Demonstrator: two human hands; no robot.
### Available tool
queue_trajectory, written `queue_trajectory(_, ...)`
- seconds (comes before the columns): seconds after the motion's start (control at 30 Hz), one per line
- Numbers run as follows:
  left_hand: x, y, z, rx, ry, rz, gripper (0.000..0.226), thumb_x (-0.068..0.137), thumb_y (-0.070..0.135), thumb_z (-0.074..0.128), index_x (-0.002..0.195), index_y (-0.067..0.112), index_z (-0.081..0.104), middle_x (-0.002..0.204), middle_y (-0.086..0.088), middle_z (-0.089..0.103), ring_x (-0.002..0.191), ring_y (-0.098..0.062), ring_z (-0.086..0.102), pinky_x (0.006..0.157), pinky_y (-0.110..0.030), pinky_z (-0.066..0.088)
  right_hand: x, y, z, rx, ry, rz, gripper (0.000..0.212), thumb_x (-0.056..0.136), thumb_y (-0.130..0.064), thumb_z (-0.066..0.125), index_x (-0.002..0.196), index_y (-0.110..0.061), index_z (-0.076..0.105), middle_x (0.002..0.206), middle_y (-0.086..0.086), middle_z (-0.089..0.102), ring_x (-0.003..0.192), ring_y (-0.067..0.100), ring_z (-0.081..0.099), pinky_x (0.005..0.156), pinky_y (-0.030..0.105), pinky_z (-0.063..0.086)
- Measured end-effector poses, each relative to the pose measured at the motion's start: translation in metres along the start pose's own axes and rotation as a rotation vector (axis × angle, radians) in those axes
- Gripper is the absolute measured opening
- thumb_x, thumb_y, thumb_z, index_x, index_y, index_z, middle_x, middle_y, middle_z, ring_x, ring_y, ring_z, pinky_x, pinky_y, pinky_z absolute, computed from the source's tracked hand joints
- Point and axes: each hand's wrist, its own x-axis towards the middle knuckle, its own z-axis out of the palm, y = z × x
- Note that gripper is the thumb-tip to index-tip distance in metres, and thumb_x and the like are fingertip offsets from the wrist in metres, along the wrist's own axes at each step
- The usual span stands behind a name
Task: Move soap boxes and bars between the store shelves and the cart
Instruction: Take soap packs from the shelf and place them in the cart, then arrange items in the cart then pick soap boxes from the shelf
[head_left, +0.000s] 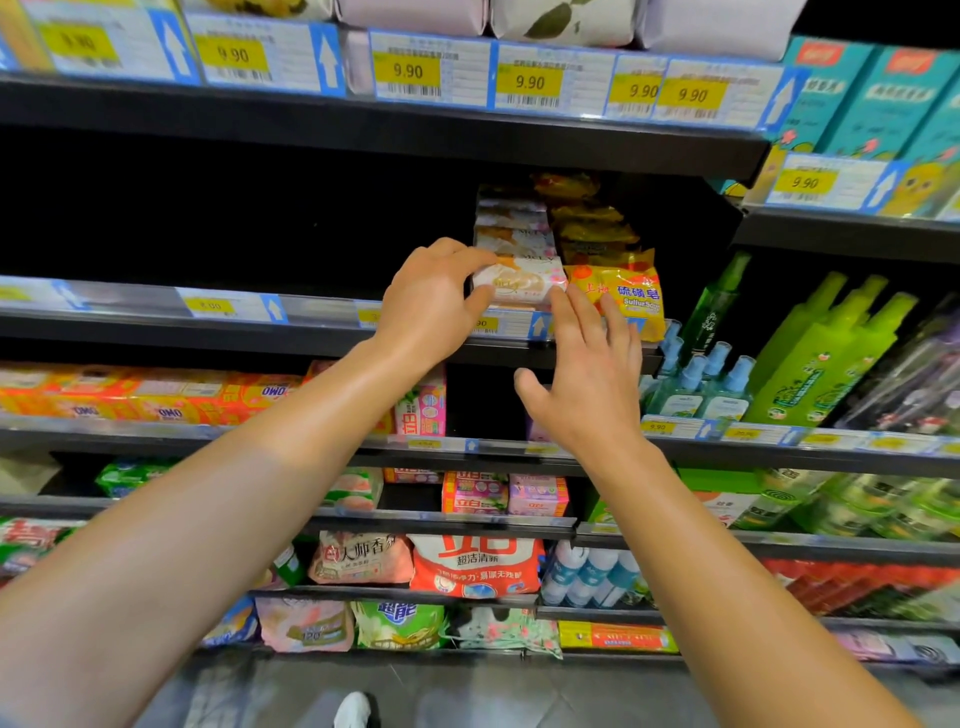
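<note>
Item: white soap box (521, 281), at the front edge of the dark middle shelf (311, 332), foremost in a row of like boxes (511, 228). My left hand (431, 306) grips its left end, fingers curled over the top, thumb at the front. My right hand (587, 374) is spread and holds nothing, its index fingertip touching the box's lower right corner. Just right of the box: yellow sulfur soap packs (621, 293). Further right: green spray bottles (826, 353). Shelf above: 9.90 price tags (408, 71).
</note>
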Motion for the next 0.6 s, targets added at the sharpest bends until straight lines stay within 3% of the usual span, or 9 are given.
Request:
queue_trajectory(0.4, -0.017, -0.005, -0.009, -0.003, -0.037, 0.005, 0.052, 0.094, 0.032, 0.059, 0.142, 0.015, 0.05, 0.143, -0.006, 0.052, 0.132, -0.027, 0.044, 0.109, -0.038, 0.036, -0.007, 0.001, 0.002, 0.033, 0.03, -0.004, 0.082, 0.087, -0.043, 0.061, 0.156, -0.022, 0.022, 0.163, 0.004, 0.021, 0.151, 0.03, 0.006, 0.12, 0.054, 0.013)
queue_trajectory(0.6, -0.067, -0.016, -0.02, -0.02, -0.003, -0.023, 0.057, 0.092, 0.041, 0.053, 0.144, 0.019, 0.048, 0.151, -0.005, 0.042, 0.141, -0.025, 0.031, 0.118, -0.043, 0.025, -0.034, -0.014, 0.003, 0.021, 0.053, -0.124, 0.078, 0.087, -0.043, 0.059, 0.154, -0.019, 0.028, 0.16, 0.006, 0.026, 0.149, 0.032, 0.015, 0.12, 0.054, 0.016)
